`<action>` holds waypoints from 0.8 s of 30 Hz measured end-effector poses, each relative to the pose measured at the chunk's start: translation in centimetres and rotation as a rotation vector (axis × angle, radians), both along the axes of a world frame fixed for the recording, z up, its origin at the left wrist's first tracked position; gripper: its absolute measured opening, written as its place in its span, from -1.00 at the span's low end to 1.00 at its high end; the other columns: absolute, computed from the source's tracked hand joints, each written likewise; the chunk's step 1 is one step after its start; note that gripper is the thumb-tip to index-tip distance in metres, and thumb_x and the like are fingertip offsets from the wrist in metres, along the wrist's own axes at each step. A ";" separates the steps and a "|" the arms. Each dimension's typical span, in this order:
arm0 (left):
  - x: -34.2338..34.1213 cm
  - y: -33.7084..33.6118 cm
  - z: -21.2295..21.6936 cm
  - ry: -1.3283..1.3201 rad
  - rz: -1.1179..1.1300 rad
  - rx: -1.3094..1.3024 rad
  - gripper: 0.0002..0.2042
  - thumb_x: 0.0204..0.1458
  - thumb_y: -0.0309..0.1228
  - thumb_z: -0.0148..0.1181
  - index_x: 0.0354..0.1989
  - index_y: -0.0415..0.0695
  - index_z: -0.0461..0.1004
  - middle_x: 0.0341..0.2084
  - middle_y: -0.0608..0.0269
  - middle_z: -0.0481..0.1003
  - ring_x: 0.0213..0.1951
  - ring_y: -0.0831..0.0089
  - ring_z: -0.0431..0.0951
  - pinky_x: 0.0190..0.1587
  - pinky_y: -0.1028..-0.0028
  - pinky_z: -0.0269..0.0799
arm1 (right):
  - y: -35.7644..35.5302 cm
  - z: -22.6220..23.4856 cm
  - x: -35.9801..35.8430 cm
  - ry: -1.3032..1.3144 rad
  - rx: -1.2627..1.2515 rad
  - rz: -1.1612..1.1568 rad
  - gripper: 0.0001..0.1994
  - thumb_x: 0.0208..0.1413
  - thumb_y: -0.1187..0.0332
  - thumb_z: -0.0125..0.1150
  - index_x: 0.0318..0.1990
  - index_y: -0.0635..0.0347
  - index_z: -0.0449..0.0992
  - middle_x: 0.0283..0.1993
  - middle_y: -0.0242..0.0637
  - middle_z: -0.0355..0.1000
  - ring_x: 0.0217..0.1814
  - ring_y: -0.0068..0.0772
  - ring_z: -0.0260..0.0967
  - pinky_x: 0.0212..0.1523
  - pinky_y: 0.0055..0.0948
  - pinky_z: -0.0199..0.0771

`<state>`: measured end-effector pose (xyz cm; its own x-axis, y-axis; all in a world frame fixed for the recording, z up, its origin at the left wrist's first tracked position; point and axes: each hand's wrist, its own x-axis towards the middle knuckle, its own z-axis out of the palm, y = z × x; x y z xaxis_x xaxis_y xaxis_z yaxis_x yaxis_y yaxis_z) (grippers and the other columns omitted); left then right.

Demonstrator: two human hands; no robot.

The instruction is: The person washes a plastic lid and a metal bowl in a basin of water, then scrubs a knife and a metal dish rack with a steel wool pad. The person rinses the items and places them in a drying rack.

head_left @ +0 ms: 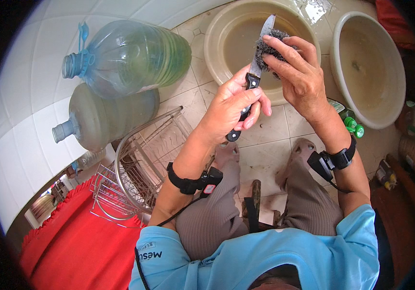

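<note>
Left hand holds knife pointing up-away; right hand scrubs.

Two big clear plastic water jugs lying sideways, two round beige plastic basins, one black-handled steel knife, one dark wire scouring pad, one chrome wire dish rack, one green-capped bottle.

Open tiled floor is being left between the knees. Forward reach is being blocked by two water basins; left side is being crowded by two jugs and wire rack.
</note>
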<state>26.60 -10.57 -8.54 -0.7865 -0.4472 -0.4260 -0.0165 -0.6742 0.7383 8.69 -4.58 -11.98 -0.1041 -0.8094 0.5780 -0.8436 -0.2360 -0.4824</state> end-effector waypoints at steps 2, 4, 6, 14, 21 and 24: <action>0.0 0.0 -0.1 0.003 0.020 0.018 -0.51 0.26 -0.45 -0.10 0.36 -0.18 0.04 -0.46 0.01 0.51 -0.73 0.67 0.32 -0.72 0.72 0.15 | 0.0 -0.2 0.0 0.019 -0.056 0.148 -0.65 -0.27 0.60 0.20 -0.20 0.20 0.57 0.16 -0.41 0.44 0.05 -0.12 0.37 -0.01 -0.28 0.51; 0.1 0.0 -0.1 0.008 0.011 0.027 -0.53 0.26 -0.45 -0.10 0.34 -0.18 0.06 -0.46 0.00 0.51 -0.73 0.67 0.32 -0.72 0.72 0.15 | 0.2 -0.3 0.2 0.073 -0.109 0.183 -0.66 -0.27 0.57 0.19 -0.20 0.21 0.58 0.16 -0.39 0.44 0.05 -0.14 0.37 -0.02 -0.27 0.50; 0.2 0.0 -0.1 0.010 0.016 0.042 -0.55 0.26 -0.45 -0.10 0.32 -0.19 0.08 -0.46 -0.01 0.51 -0.73 0.67 0.32 -0.73 0.72 0.15 | 0.3 -0.5 0.4 0.052 -0.041 0.109 -0.69 -0.25 0.53 0.19 -0.22 0.20 0.58 0.17 -0.38 0.44 0.07 -0.15 0.37 -0.06 -0.26 0.49; 0.4 -0.4 0.0 0.020 0.016 0.111 -0.63 0.28 -0.45 -0.13 0.25 -0.20 0.15 -0.45 -0.06 0.50 -0.73 0.67 0.31 -0.73 0.72 0.18 | 0.4 -0.7 0.0 0.113 -0.057 0.184 -0.65 -0.25 0.50 0.16 -0.19 0.27 0.55 0.23 -0.34 0.38 0.08 -0.16 0.34 -0.10 -0.25 0.42; 0.5 -0.4 0.0 0.037 0.029 0.162 -0.59 0.28 -0.45 -0.16 0.30 -0.20 0.09 -0.45 -0.07 0.50 -0.75 0.67 0.29 -0.73 0.71 0.17 | 0.7 -0.8 0.0 0.042 -0.033 0.216 -0.63 -0.26 0.53 0.17 -0.16 0.24 0.55 0.23 -0.30 0.37 0.09 -0.09 0.34 0.03 -0.20 0.42; 0.5 -0.4 0.0 0.043 -0.047 0.141 -0.57 0.28 -0.46 -0.16 0.32 -0.19 0.07 -0.45 -0.07 0.49 -0.75 0.67 0.30 -0.74 0.72 0.17 | 0.9 -0.8 0.1 0.015 0.029 0.087 -0.62 -0.27 0.58 0.15 -0.15 0.26 0.54 0.23 -0.26 0.36 0.10 -0.06 0.33 0.07 -0.18 0.41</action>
